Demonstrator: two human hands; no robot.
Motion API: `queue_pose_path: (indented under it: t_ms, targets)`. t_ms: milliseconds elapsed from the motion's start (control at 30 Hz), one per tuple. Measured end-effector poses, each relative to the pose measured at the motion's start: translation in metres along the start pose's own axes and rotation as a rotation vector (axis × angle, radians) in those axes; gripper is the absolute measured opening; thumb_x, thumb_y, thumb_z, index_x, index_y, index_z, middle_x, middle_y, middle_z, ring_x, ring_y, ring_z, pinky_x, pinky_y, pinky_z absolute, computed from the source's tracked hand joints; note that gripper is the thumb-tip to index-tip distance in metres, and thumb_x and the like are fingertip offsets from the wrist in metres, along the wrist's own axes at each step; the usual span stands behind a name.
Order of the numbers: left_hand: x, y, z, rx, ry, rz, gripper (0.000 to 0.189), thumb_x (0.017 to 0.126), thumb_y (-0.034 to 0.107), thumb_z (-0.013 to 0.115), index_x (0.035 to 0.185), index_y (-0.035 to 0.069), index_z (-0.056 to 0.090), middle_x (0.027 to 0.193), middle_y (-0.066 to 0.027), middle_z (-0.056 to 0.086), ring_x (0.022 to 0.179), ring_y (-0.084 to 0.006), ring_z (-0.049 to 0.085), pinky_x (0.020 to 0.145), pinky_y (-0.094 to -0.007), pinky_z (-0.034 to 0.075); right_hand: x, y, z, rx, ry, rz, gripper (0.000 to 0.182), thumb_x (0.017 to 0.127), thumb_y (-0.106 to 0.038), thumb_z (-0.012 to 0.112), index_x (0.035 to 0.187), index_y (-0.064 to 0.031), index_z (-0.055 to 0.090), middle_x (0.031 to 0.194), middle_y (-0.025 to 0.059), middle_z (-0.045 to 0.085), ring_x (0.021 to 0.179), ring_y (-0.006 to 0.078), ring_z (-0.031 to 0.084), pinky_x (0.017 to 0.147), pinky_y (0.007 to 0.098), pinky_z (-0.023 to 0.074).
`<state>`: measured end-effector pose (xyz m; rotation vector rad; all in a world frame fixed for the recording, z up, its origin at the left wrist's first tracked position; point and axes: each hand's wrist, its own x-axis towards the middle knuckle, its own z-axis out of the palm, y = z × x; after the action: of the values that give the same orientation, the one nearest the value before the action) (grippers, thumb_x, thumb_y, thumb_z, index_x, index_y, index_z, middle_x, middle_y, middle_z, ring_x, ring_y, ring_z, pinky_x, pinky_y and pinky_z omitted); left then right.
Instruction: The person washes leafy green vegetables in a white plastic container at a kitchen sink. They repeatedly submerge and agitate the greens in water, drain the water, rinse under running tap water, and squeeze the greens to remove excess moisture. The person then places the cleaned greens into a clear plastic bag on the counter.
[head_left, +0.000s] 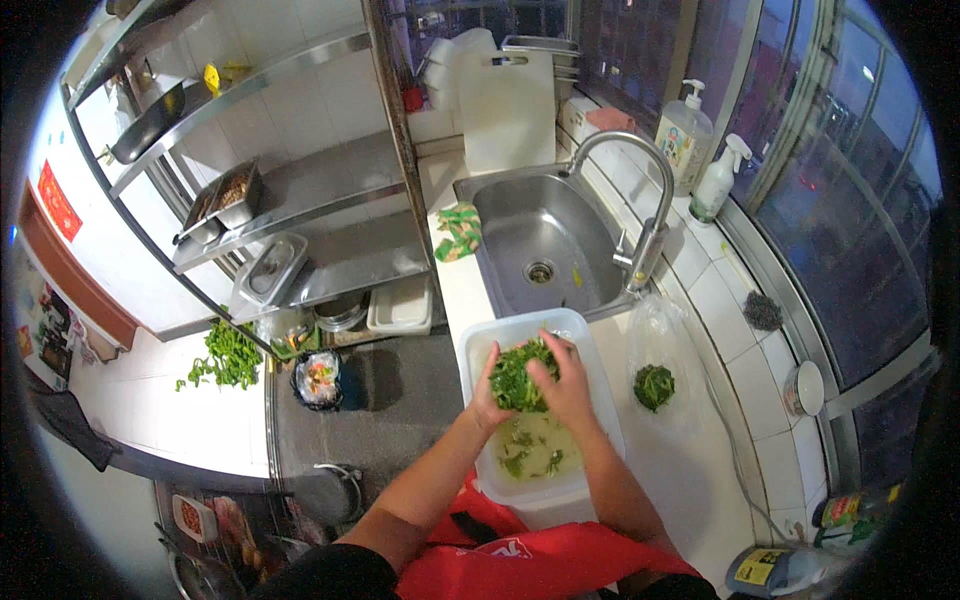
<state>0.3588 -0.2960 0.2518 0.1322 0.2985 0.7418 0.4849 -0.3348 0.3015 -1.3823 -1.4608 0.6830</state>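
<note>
Between my left hand (487, 394) and my right hand (562, 379) is a clump of wet leafy greens (521, 375), cupped from both sides. Both hands are over a white plastic tub (611, 420) of cloudy water, where loose leaves (514, 463) float near the side closest to me. To the right of the tub a small ball of greens (654, 388) rests on a clear plastic bag (660, 330) on the counter. Beyond the tub is a steel sink (517, 217) with a scrap of green near its drain.
A curved steel faucet (649, 247) rises at the sink's right. A patterned cloth (457, 231) lies left of the sink, and a white cutting board (506, 112) stands behind it. A spray bottle (716, 180), pump bottle (682, 139) and steel scrubber (762, 310) line the window ledge. Metal shelves (337, 172) stand left.
</note>
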Motion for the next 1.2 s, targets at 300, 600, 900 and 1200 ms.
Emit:
queue_pose_path:
  t_ms: [300, 600, 900, 1200]
  targets:
    - [0.000, -0.014, -0.013, 0.234, 0.060, -0.002, 0.050, 0.081, 0.051, 0.041, 0.113, 0.012, 0.047, 0.106, -0.0077, 0.052, 0.096, -0.0224, 0.050, 0.084, -0.0366, 0.040, -0.025, -0.015, 0.037, -0.592, 0.331, -0.532, 0.033, 0.054, -0.032, 0.068, 0.077, -0.0123, 0.058, 0.091, 0.0098, 0.045, 0.094, 0.0303, 0.044, 0.086, 0.0519, 0.0318]
    - [0.001, -0.014, -0.020, 0.262, 0.187, 0.006, 0.047, 0.081, 0.049, 0.043, 0.109, 0.012, 0.049, 0.103, -0.0061, 0.053, 0.093, -0.0204, 0.052, 0.082, -0.0350, 0.042, -0.018, -0.002, 0.048, -0.634, 0.290, -0.581, 0.017, 0.053, -0.016, 0.063, 0.060, -0.0098, 0.049, 0.078, 0.0073, 0.047, 0.074, 0.0263, 0.048, 0.067, 0.0398, 0.0392]
    - [0.005, -0.018, -0.012, 0.222, 0.333, 0.007, 0.044, 0.081, 0.048, 0.044, 0.105, 0.013, 0.051, 0.101, -0.0044, 0.054, 0.090, -0.0184, 0.053, 0.079, -0.0334, 0.043, -0.010, 0.011, 0.043, -0.469, 0.276, -0.435, 0.018, 0.059, -0.014, 0.063, 0.065, -0.0093, 0.048, 0.069, 0.0066, 0.046, 0.068, 0.0248, 0.048, 0.060, 0.0386, 0.0404]
    - [0.004, -0.001, -0.011, 0.220, 0.103, -0.010, 0.068, 0.075, 0.065, 0.033, 0.122, 0.016, 0.037, 0.124, -0.0067, 0.039, 0.113, -0.0245, 0.038, 0.092, -0.0449, 0.031, 0.025, -0.009, 0.010, 0.373, 0.253, 0.049, 0.014, 0.075, -0.014, 0.056, 0.081, -0.0019, 0.052, 0.082, 0.0024, 0.050, 0.081, 0.0132, 0.045, 0.077, 0.0266, 0.0353]
